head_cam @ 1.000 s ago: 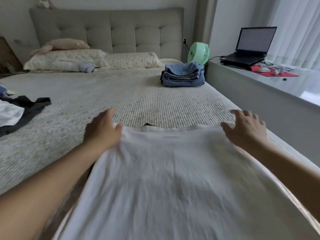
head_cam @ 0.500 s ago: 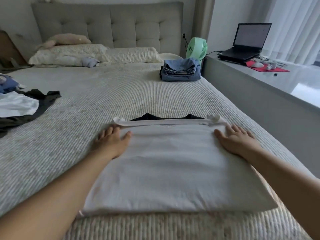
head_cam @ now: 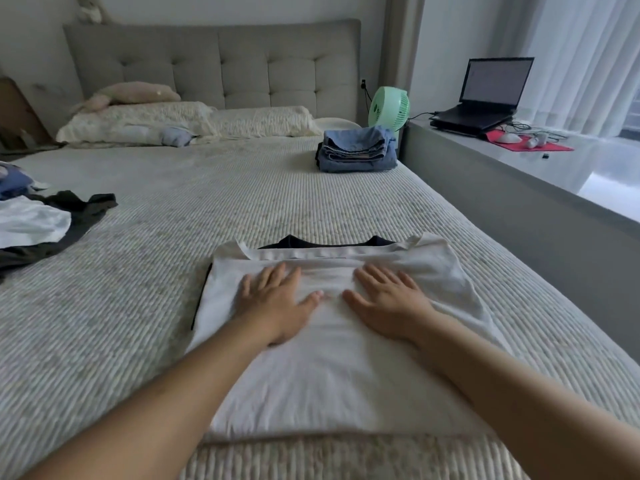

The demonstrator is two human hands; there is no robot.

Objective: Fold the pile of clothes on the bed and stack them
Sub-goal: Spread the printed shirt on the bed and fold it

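A folded white shirt (head_cam: 339, 382) lies flat on the bed (head_cam: 242, 209) in front of me, on top of a dark garment (head_cam: 329, 242) whose edge peeks out at the far side. My left hand (head_cam: 277, 303) and my right hand (head_cam: 388, 303) press flat on the shirt's upper middle, fingers straight, thumbs nearly meeting. A stack of folded blue jeans (head_cam: 356, 150) sits far right near the bed's edge. A loose pile of unfolded clothes (head_cam: 38, 223), white, black and blue, lies at the left.
Pillows (head_cam: 194, 121) and a grey headboard (head_cam: 214, 64) are at the far end. A green fan (head_cam: 389, 109) stands beside the jeans. A grey ledge (head_cam: 519, 188) along the right side holds a laptop (head_cam: 485, 95) and a red mat (head_cam: 526, 142).
The white shirt was laid down flat over the dark garment. Both hands slid from its far corners inward to the middle and now press on it.
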